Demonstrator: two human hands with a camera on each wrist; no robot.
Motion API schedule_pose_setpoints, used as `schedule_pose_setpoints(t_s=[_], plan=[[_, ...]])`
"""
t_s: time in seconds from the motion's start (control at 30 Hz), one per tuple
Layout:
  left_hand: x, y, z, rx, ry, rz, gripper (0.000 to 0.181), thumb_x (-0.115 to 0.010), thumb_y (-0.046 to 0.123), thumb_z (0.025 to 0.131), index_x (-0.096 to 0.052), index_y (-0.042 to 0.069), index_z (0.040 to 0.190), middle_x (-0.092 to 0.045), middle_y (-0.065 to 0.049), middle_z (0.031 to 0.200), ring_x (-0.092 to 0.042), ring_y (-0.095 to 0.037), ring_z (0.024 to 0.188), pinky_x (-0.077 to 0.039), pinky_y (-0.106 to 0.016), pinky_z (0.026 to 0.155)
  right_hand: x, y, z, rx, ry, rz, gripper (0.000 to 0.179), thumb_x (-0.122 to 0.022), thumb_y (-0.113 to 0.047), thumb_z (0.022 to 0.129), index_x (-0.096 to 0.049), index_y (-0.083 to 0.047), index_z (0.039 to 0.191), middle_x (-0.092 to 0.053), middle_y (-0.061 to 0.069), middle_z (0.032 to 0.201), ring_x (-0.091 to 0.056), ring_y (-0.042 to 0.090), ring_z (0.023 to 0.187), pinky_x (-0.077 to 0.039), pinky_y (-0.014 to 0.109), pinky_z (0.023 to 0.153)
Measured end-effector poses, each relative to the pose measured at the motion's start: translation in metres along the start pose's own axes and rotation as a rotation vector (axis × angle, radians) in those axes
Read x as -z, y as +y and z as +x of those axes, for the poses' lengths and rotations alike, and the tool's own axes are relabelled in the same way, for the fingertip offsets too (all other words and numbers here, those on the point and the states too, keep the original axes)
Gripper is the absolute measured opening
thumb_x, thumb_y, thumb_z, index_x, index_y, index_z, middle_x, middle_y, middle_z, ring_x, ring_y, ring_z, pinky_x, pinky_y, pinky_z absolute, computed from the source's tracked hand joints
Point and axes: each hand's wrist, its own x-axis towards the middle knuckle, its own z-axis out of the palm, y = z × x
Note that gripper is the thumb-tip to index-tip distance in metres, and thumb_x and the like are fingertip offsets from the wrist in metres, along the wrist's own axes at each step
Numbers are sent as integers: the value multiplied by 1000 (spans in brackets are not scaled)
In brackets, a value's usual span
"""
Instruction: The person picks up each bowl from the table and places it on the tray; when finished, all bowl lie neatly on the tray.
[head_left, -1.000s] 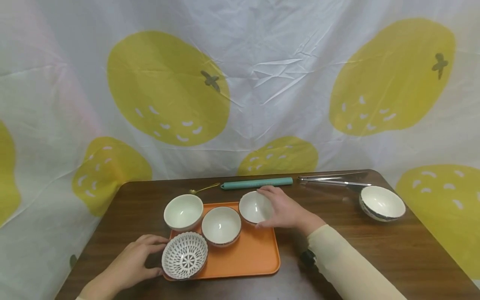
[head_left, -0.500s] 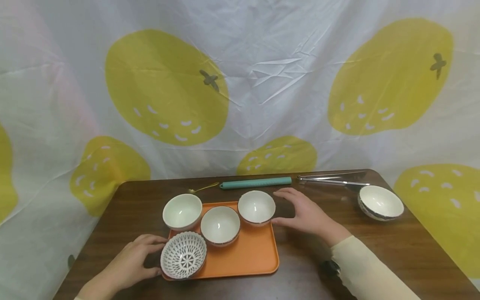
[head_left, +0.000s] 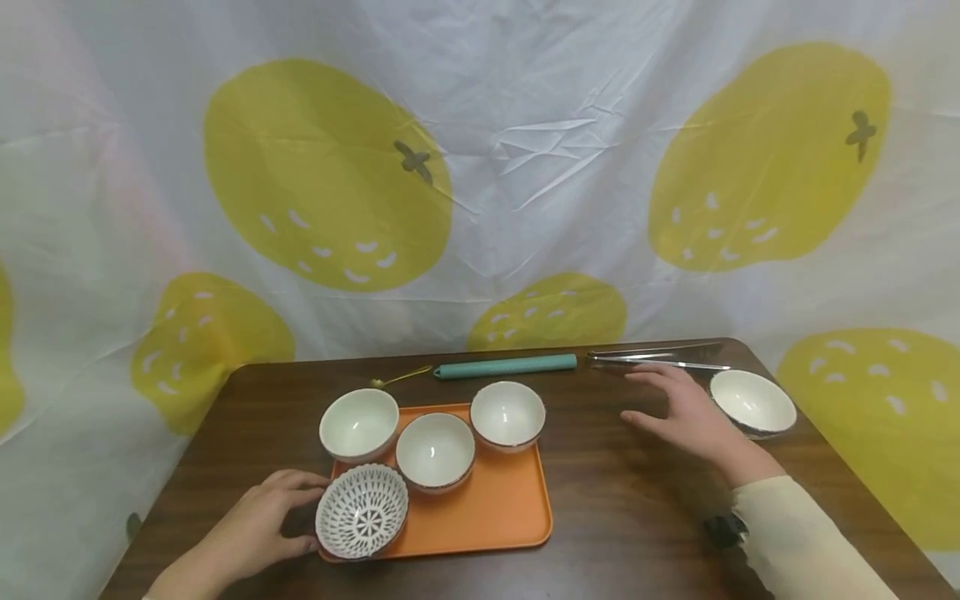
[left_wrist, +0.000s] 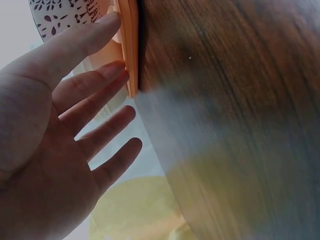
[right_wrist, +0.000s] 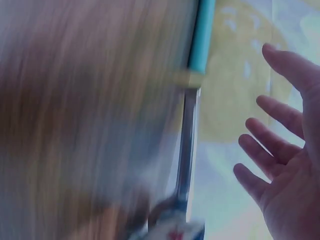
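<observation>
An orange tray (head_left: pixel 495 517) holds several bowls. A patterned bowl (head_left: pixel 363 510) with a scalloped rim sits at its front left, a pale bowl (head_left: pixel 359 425) at the back left, a white bowl (head_left: pixel 436 451) in the middle and another white bowl (head_left: pixel 508 415) at the back right. My left hand (head_left: pixel 258 525) is at the tray's left edge beside the patterned bowl; in the left wrist view its thumb and fingertips touch the tray rim (left_wrist: pixel 131 50), fingers extended. My right hand (head_left: pixel 693 417) holds nothing, fingers spread, just left of a separate white bowl (head_left: pixel 753 402).
Along the back edge of the dark wooden table (head_left: pixel 600 533) lie a gold spoon (head_left: pixel 402 377), a teal stick-shaped object (head_left: pixel 506 366) and metal tongs (head_left: pixel 660 360). Behind the table hangs a white curtain (head_left: pixel 517 217) with yellow fruit prints.
My right hand has let go of the back-right white bowl, leaving it on the tray, and moved right toward the separate bowl. My left hand has stayed at the tray's left edge.
</observation>
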Motion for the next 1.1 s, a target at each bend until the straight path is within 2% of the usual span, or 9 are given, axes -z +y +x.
schedule_pose_setpoints(t_s=[0.2,0.37,0.63,0.8,0.97,1.1], plan=[[-1,0,0,1,-12,-14,61,-94,29,69,-75,6,122,-67,-2,132,-58,-35,127,-50,-65,93,25,30,-17,-15,40,-67,65,-89,-35,79,-66,-2,130,-57,23,137,-51,46,125,-41,64,101],[-3,-2,1,-3,-4,4,61,-94,29,68,-76,5,121,-67,-3,132,-58,-34,127,-50,-64,93,36,50,-28,-24,63,-94,72,-91,-35,75,-64,0,131,-57,26,137,-49,50,125,-39,65,99],[-3,-3,3,-22,7,25,61,-94,28,68,-76,6,122,-68,-2,131,-59,-33,125,-51,-63,92,44,78,-41,-34,107,-114,82,-94,-36,67,-62,2,131,-55,32,136,-48,57,122,-37,69,96],[-2,-1,4,-18,-5,16,61,-94,28,69,-75,6,122,-67,-3,131,-59,-35,126,-51,-64,93,48,94,-49,-85,102,-113,89,-95,-37,64,-59,6,132,-51,36,138,-45,62,120,-36,70,95],[-1,-1,5,-12,-10,10,61,-94,28,69,-75,6,122,-67,-3,131,-58,-35,126,-50,-64,94,51,106,-55,-98,119,-116,90,-95,-36,62,-59,8,131,-53,36,134,-48,61,117,-36,69,93],[-1,-2,4,-9,-6,18,61,-94,28,68,-75,6,122,-67,-3,131,-58,-35,126,-51,-64,93,54,113,-58,-154,100,-99,94,-95,-36,64,-54,10,135,-51,40,133,-46,61,117,-37,69,91]])
